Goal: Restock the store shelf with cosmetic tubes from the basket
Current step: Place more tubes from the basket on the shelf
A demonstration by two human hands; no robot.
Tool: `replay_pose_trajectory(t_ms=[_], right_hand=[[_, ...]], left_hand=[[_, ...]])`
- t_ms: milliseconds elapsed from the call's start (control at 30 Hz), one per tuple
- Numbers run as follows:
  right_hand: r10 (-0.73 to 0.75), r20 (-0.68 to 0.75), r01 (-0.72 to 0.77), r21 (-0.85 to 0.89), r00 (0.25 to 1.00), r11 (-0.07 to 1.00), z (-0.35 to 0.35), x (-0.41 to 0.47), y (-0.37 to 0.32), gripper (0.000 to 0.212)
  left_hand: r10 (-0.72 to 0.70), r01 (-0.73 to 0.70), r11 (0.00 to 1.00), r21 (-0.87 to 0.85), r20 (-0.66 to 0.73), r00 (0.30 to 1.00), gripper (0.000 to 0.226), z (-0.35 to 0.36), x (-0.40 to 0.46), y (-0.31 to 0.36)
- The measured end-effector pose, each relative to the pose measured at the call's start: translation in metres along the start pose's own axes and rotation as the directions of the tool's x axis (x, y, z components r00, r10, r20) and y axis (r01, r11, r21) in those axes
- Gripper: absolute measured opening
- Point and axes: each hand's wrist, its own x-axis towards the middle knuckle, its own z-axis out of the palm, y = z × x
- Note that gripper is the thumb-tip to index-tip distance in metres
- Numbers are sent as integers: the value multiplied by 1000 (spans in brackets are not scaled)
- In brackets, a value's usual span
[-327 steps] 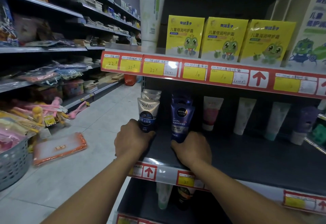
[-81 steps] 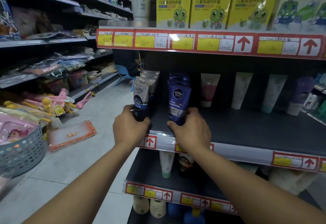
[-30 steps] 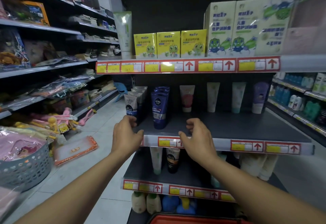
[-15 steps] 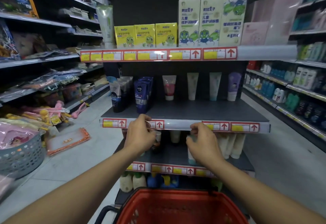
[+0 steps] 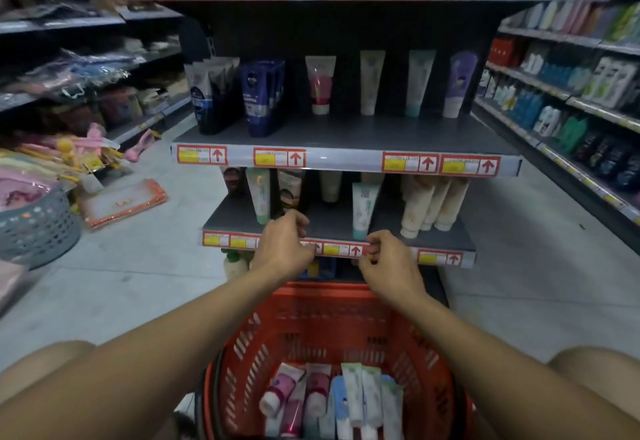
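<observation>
Neither grip holds anything: left hand (image 5: 282,244) and right hand (image 5: 389,259) hang loosely curled, free to reach into the red basket (image 5: 440,384). Tubes (image 5: 353,401) lie near, below.

Both hands (image 5: 282,244) (image 5: 389,263) forward, fingers loosely curled

red basket (image 5: 346,332) of tubes (image 5: 332,401) — empty hands above, shelf (image 5: 346,135) ahead

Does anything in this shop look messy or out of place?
Yes. An orange-edged flat packet lies on the floor of the left aisle, beside a grey basket, with pink and yellow goods heaped untidily behind. The tubes in the red basket lie jumbled. The shelf tubes stand upright.
</observation>
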Motion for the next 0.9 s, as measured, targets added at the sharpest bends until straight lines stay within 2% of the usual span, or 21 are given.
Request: replay_pose_trajectory(t_ms=[267,533,667,900], right_hand=[[127,161,-118,-64,979,991,46,-22,50,35],[290,297,-257,-145,910,955,94,-41,102,34],[348,374,-309,-162,860,937,113,-47,126,23],[503,482,-374,-343,717,862,147,-62,173,38]], left_hand=[[-85,83,996,19,134,987,30,54,-34,-47],[-263,264,964,35,294,919,28,103,-54,-100],[-332,326,942,81,371,868,28,126,-62,-125],[-496,455,866,210,485,720,14,169,-82,-165]])
